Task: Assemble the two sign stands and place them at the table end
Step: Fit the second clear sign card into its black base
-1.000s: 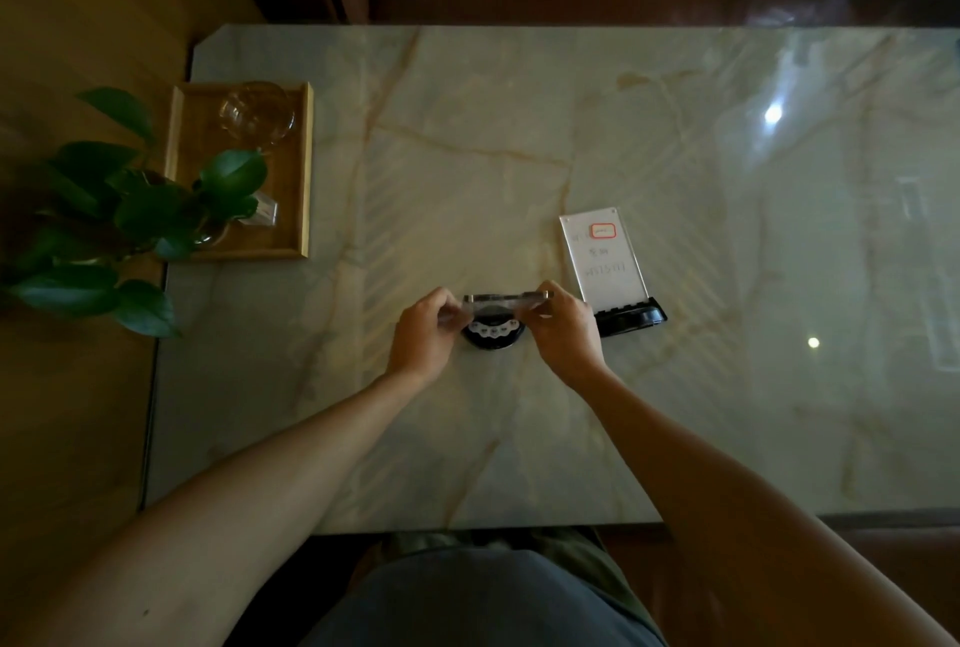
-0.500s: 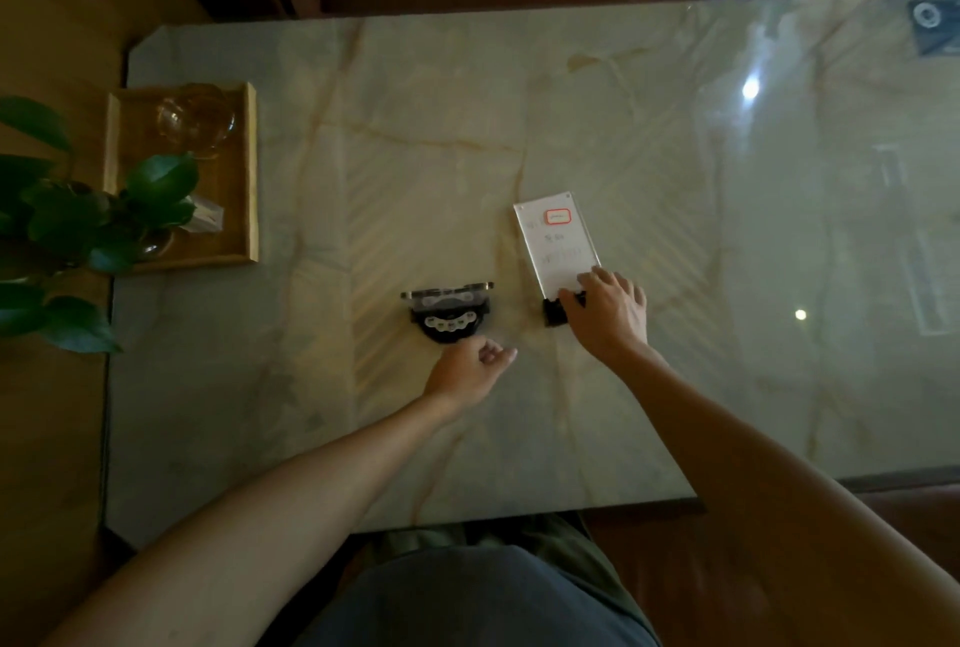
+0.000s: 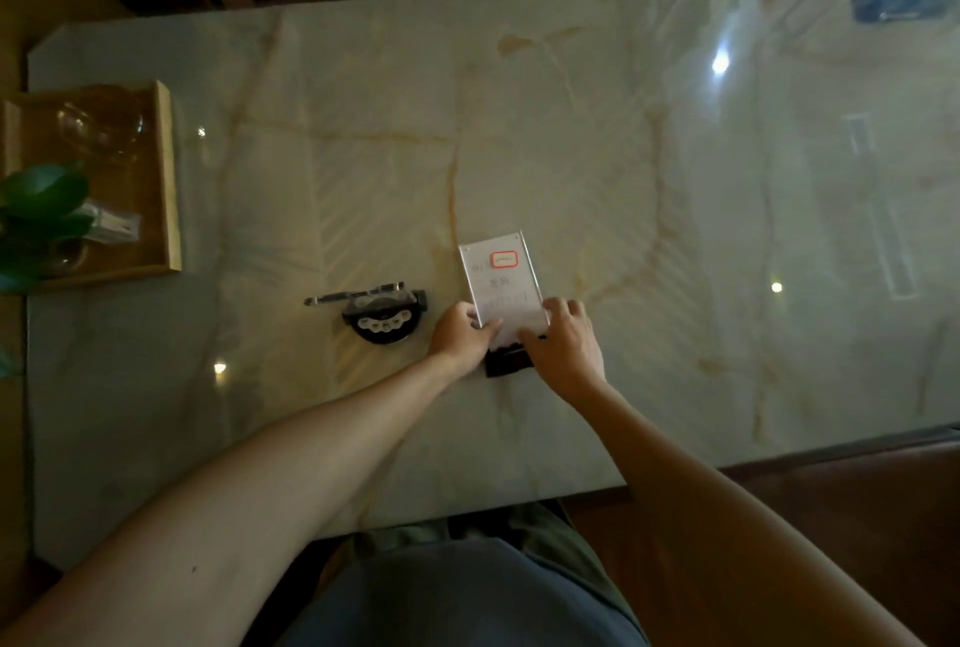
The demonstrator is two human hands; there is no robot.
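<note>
The fingers of the left hand (image 3: 461,334) pinch the lower left corner of the clear acrylic sign panel (image 3: 503,285), and the fingers of the right hand (image 3: 563,342) close on its lower right corner, partly covering the black base (image 3: 506,364) that sits just below the panel's bottom edge. Whether the panel is already seated in the base's slot I cannot tell.

The panel looks stiff, light and smooth, likely slippery and prone to scratching or chipping at the corners, so holding it by the two side edges near the bottom, as now, seems the safest grip. The base looks denser and should steady it.

At 9 o'clock from the hands, near but apart, the second stand (image 3: 382,316) rests with a clear panel on its rounded black base. Both stands lie near the middle of the marble table (image 3: 675,230). Far at 9 o'clock a wooden tray (image 3: 169,178) holds glassware.
</note>
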